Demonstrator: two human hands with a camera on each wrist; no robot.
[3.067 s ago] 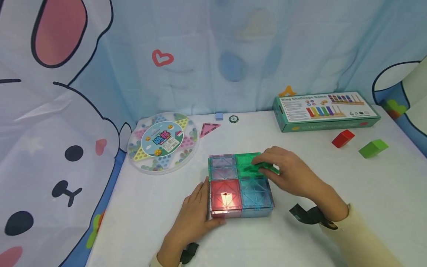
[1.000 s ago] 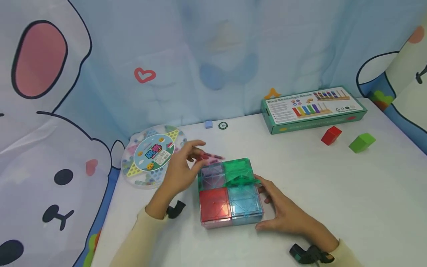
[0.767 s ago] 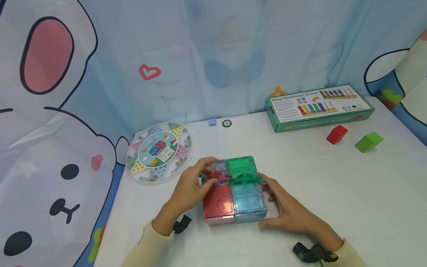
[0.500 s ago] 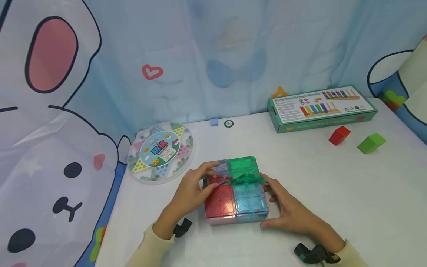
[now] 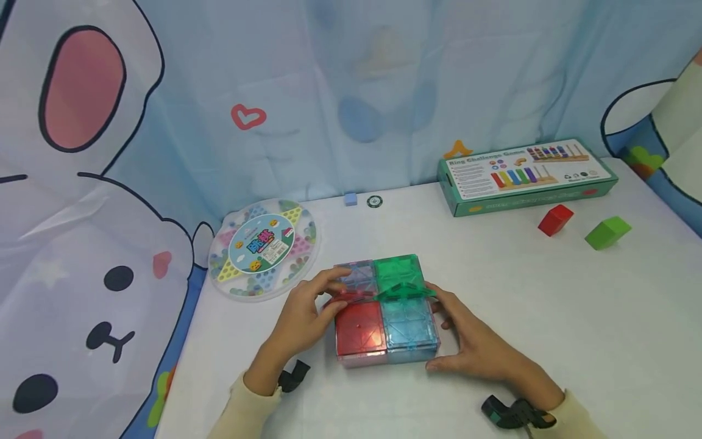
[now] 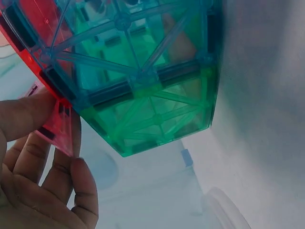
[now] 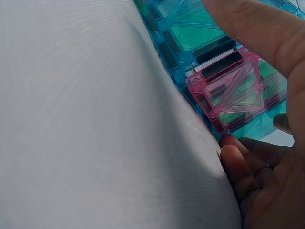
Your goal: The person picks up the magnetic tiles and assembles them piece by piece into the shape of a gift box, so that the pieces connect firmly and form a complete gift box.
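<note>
A low box of clear magnetic tiles [image 5: 411, 329] sits on the table, its top split into red, blue, green and purple squares. Across the middle stands a green triangular magnetic tile [image 5: 404, 291]. My left hand [image 5: 304, 311] pinches a pink triangular magnetic tile [image 6: 59, 129] between thumb and fingers, over the seam of the red and purple squares; fingers partly cover it in the head view. My right hand [image 5: 474, 338] holds the box's right side, thumb at the front corner, bent fingers farther back. The right wrist view shows a pink side tile [image 7: 233, 90] between them.
A round Chinese checkers set [image 5: 263, 250] lies at the back left. Near the back edge are a small blue block [image 5: 350, 199] and a round chip [image 5: 375, 201]. A green game box [image 5: 526, 177] lies back right, with red [image 5: 556, 220] and green [image 5: 607, 233] blocks before it.
The green triangle, earlier in my right hand, now stands on the box. My left hand has brought the pink triangle from the table to the box top; my right hand has moved to its side.
</note>
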